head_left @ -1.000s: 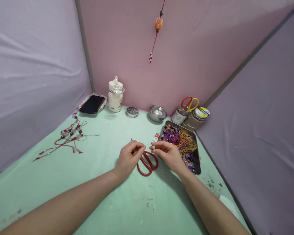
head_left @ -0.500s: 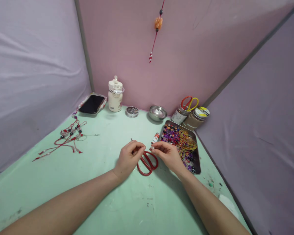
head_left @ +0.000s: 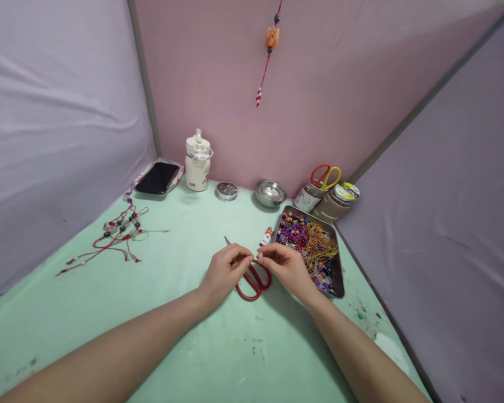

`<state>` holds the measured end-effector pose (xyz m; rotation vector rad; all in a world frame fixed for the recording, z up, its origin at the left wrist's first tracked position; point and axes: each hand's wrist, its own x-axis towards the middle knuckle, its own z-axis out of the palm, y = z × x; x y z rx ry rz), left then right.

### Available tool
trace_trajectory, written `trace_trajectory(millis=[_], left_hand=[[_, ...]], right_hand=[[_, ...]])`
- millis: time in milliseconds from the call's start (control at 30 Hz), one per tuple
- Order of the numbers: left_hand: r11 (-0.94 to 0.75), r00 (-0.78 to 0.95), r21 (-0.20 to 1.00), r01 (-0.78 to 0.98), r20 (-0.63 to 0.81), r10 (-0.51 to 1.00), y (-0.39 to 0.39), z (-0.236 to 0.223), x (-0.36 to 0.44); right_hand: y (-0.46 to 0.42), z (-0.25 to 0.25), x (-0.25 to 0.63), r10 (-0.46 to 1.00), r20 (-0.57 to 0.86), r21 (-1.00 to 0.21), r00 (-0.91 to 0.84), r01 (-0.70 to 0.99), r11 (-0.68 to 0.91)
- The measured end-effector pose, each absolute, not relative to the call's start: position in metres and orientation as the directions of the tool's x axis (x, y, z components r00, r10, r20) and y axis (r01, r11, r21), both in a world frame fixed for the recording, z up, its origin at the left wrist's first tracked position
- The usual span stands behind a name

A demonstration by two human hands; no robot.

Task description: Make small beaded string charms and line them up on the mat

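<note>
My left hand (head_left: 224,273) and my right hand (head_left: 286,266) meet fingertip to fingertip over the green table (head_left: 151,313), both pinched shut on something too small to make out. Red-handled scissors (head_left: 252,280) lie flat on the table just under and between the hands, their metal tip (head_left: 227,241) poking out beyond my left fingers. A metal tray (head_left: 338,280) of coloured beads and yellow cords sits right beside my right hand. A small red and white tube (head_left: 267,236) lies just beyond my right fingers.
At the back stand a cream bottle (head_left: 197,161), a round tin (head_left: 227,191), a steel bowl (head_left: 270,194) and two jars (head_left: 327,201), one holding scissors (head_left: 326,176). A phone (head_left: 157,178) and beaded red cords (head_left: 117,232) lie at left. A beaded cord (head_left: 270,45) hangs on the wall.
My two hands have drawn slightly closer, so the fingertips now touch above the scissors. The scissors' tip shows more clearly past my left fingers. Nothing else has moved.
</note>
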<state>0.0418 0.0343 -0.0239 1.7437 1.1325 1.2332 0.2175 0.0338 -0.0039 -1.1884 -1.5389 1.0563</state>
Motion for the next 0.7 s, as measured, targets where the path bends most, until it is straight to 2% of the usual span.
trace_trajectory(millis=[133,367,700], left_hand=[[-0.287,0.204,0.93,0.228,0.243,0.949,0.035,-0.024,0.043],[-0.088,0.258,0.993,0.076,0.066,0.964,0.039,-0.026,0.044],[-0.027,0.284,1.0,0.005,0.024,0.959,0.041,-0.023,0.045]], right_hand=[[0.031,-0.003,0.216,0.964,0.22,-0.907,-0.149,0.332,0.258],[0.028,0.005,0.214,0.919,0.315,-0.759,-0.237,0.519,0.394],[0.021,0.008,0.215,0.848,0.44,-0.546,-0.297,0.661,0.515]])
